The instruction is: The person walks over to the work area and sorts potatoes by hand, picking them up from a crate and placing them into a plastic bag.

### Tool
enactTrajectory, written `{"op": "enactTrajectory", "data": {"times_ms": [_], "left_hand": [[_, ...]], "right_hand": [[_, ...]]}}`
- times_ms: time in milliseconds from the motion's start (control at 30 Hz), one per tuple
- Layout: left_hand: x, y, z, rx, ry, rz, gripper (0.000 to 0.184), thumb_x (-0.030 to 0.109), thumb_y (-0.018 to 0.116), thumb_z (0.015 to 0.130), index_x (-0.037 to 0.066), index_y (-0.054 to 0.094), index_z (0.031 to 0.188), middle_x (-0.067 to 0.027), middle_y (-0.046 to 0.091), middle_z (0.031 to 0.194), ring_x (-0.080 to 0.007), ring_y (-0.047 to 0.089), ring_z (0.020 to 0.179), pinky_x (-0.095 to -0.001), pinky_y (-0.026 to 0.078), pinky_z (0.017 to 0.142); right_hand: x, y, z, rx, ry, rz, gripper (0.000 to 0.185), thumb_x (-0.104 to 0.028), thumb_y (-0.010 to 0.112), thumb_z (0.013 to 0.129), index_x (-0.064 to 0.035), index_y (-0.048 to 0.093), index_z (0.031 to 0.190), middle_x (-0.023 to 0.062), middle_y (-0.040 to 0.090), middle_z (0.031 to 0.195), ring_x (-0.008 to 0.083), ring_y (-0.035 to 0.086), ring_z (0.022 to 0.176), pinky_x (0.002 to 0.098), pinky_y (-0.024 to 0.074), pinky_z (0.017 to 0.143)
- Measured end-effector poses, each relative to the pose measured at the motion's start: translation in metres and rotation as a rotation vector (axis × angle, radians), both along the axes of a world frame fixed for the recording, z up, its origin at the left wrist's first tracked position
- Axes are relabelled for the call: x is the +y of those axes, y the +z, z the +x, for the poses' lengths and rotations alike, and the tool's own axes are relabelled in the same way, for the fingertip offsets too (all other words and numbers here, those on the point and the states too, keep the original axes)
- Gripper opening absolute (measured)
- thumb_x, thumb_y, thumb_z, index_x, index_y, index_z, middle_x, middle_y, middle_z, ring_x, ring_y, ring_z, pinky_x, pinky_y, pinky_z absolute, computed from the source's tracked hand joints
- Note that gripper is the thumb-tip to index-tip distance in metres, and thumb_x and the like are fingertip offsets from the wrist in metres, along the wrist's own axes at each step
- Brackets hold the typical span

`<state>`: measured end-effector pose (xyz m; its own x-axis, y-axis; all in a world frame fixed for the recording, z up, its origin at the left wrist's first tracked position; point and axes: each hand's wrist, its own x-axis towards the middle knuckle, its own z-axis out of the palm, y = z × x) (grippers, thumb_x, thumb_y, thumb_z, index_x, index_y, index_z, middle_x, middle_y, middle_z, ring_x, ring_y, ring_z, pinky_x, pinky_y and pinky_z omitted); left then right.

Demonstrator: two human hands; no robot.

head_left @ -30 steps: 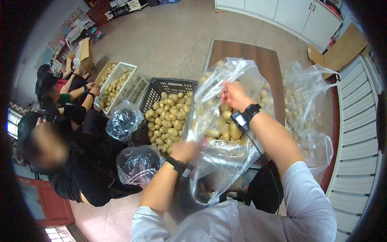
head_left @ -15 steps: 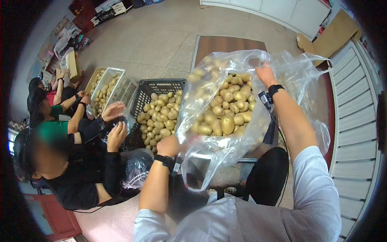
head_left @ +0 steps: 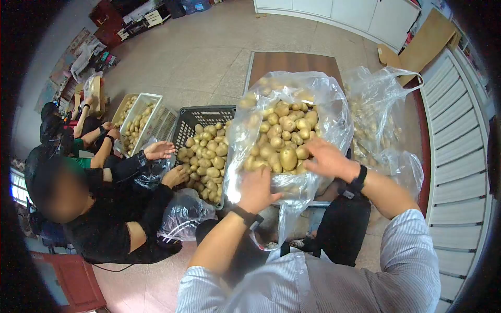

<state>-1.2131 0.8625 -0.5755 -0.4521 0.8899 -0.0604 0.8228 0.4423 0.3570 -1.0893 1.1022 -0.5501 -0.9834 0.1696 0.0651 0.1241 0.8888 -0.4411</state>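
Observation:
A clear plastic bag (head_left: 334,112) lies wide open around a heap of potatoes (head_left: 284,130). At the bag's near left side, my left hand (head_left: 257,190) rests on the plastic with its fingers apart. My right hand (head_left: 327,159) is at the near right of the heap, its spread fingertips touching the potatoes beside one large potato (head_left: 288,158). Neither hand grips anything. Left of the bag stands a dark crate (head_left: 206,113) holding more potatoes (head_left: 209,154).
A co-worker's hands (head_left: 168,161) are over the dark crate's left side. Beyond are a white crate (head_left: 155,122) of potatoes and more people. Another filled plastic bag (head_left: 376,115) lies to the right, near a white radiator (head_left: 454,151). A brown board (head_left: 292,61) lies behind.
Both hands have let go of the bag's edges. My right hand has come down and left to the potatoes, my left hand rightward onto the plastic. The co-worker's lower hand has reached the dark crate.

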Motion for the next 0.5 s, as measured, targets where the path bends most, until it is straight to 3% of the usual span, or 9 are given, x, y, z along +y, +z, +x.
{"op": "enactTrajectory", "data": {"times_ms": [100,133,233,300,367,500], "left_hand": [[0.0,-0.003,0.003,0.077,-0.037,0.017,0.078,0.038,0.08,0.064,0.002,0.046,0.124,-0.0186,0.057,0.114,-0.0359,0.056,0.107,-0.0455,0.044,0.09],[0.002,-0.003,0.004,0.095,-0.021,0.027,0.063,0.033,0.08,0.064,0.002,0.053,0.112,-0.0151,0.059,0.104,-0.0312,0.058,0.097,-0.044,0.046,0.082],[0.003,-0.017,0.001,0.09,-0.067,0.006,0.049,0.029,0.079,0.064,0.003,0.059,0.099,-0.0136,0.061,0.097,-0.0303,0.057,0.097,-0.0432,0.045,0.081],[-0.002,-0.018,0.007,0.115,-0.041,0.066,0.029,0.022,0.073,0.066,0.004,0.062,0.086,-0.0122,0.063,0.089,-0.0299,0.056,0.098,-0.0421,0.044,0.081],[-0.002,-0.04,0.008,0.142,-0.109,0.13,0.029,0.02,0.072,0.068,0.005,0.061,0.09,-0.0122,0.061,0.091,-0.0317,0.057,0.091,-0.0445,0.043,0.083],[-0.001,-0.036,0.014,0.24,-0.157,0.152,0.011,0.014,0.059,0.071,0.006,0.063,0.077,-0.0114,0.062,0.083,-0.0287,0.058,0.084,-0.0403,0.043,0.077]], "right_hand": [[-0.025,0.009,0.024,-0.05,0.126,0.09,0.047,-0.028,0.068,0.076,-0.0005,0.056,0.112,0.0206,0.058,0.11,0.0386,0.054,0.106,0.0471,0.0425,0.093],[-0.029,0.01,0.032,-0.068,0.108,0.108,0.052,-0.029,0.07,0.075,0.0002,0.055,0.115,0.0207,0.058,0.112,0.0394,0.052,0.109,0.0471,0.0406,0.096],[-0.039,0.01,0.052,-0.072,0.069,0.238,0.059,-0.028,0.074,0.073,-0.0003,0.052,0.12,0.022,0.056,0.119,0.043,0.048,0.118,0.0472,0.0366,0.102],[-0.049,0.022,0.059,-0.115,0.061,0.216,0.06,-0.026,0.075,0.071,-0.0007,0.052,0.121,0.0217,0.056,0.121,0.0441,0.045,0.121,0.0482,0.0348,0.104],[-0.071,0.045,0.065,-0.115,0.085,0.171,0.059,-0.025,0.075,0.071,-0.0009,0.052,0.12,0.0211,0.056,0.119,0.044,0.045,0.12,0.0487,0.0346,0.104],[-0.075,0.042,0.071,-0.07,0.09,0.118,0.057,-0.023,0.075,0.07,-0.0005,0.054,0.118,0.02,0.058,0.117,0.0436,0.046,0.119,0.0491,0.0346,0.104]]}}
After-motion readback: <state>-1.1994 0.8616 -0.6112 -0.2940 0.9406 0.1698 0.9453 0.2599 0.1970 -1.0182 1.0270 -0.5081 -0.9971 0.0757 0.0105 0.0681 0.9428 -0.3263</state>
